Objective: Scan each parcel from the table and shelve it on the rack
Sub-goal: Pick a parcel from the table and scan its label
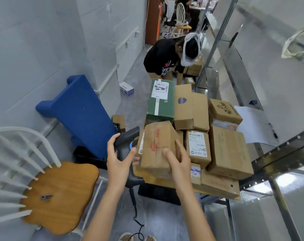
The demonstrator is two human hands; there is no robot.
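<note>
My left hand (119,160) grips a dark handheld scanner (125,143) with a blue trigger, its head pointing at the left side of a brown cardboard parcel (156,145) printed with red marks. My right hand (178,163) holds that parcel by its near right corner, tilted above the pile. Several more parcels lie on the small table (222,197): a green box (160,101) with a white label, a labelled brown box (198,146) and a larger brown carton (229,152). The metal rack (262,159) stands to the right.
A wooden chair (59,193) with white spindles stands at lower left, and a blue cushioned bench (80,112) leans by the wall. Another person (166,56) bends over boxes beyond the table. The scanner's cable (136,216) trails to the floor.
</note>
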